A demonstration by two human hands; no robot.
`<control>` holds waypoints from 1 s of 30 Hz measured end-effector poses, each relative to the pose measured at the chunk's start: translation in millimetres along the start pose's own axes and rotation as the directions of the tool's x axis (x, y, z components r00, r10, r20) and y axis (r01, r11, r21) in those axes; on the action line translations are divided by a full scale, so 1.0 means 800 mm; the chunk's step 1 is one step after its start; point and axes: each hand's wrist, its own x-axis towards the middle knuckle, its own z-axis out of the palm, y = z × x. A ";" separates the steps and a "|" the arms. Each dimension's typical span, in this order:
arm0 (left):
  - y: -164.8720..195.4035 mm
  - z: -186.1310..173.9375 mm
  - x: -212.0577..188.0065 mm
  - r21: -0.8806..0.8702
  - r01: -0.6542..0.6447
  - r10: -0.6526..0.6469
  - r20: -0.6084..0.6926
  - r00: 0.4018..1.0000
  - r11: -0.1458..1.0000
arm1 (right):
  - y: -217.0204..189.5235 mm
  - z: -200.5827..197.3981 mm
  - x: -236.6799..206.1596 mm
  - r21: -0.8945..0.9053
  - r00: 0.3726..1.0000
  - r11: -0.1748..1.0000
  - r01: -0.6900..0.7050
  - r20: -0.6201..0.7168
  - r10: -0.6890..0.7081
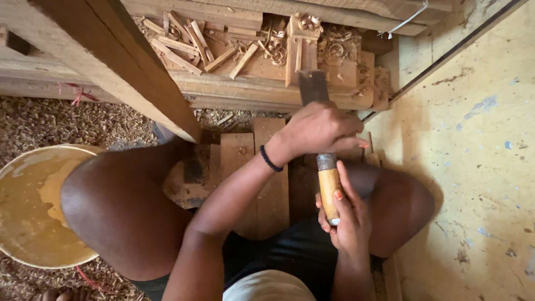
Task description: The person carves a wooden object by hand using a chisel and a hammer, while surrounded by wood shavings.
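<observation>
A slanted beam blocks the left. Wood offcuts and curled shavings crowd the far plank. A bucket fills the near left. The yellow floor on the right lies open.

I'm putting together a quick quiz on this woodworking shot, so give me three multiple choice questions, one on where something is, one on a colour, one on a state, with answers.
1. Where is the round bucket?
A. By the left knee
B. On the workpiece
C. Against the wall

2. What colour is the wristband?
A. Red
B. Black
C. White

3. How is the chisel held?
A. Lying loose
B. One hand only
C. Both hands

Answers: 1 A, it sits at the frame's left beside the knee. 2 B, a dark band on the left hand's wrist. 3 C, the left hand grips the blade and the right hand the wooden handle.
</observation>
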 end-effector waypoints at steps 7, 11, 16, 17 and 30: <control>-0.006 -0.013 0.003 0.002 0.108 -0.108 0.069 0.992 0.994 | -0.008 0.012 0.006 -0.005 0.997 0.997 -0.073 0.009 0.073; -0.007 -0.018 0.003 -0.028 0.106 -0.105 0.055 0.993 0.994 | -0.008 0.022 0.002 0.020 0.990 0.991 -0.133 0.050 0.132; -0.014 -0.018 0.006 -0.070 0.104 -0.104 0.000 0.995 0.992 | -0.007 0.029 0.003 -0.013 0.990 0.990 -0.137 0.037 0.137; -0.017 -0.016 0.005 -0.064 0.119 -0.119 0.016 0.993 0.991 | -0.007 0.030 0.005 -0.008 0.991 0.992 -0.126 0.040 0.127; -0.082 0.013 0.020 0.058 0.099 -0.092 -0.108 0.990 0.993 | 0.009 0.044 0.053 -0.081 0.997 0.995 -0.058 0.041 0.062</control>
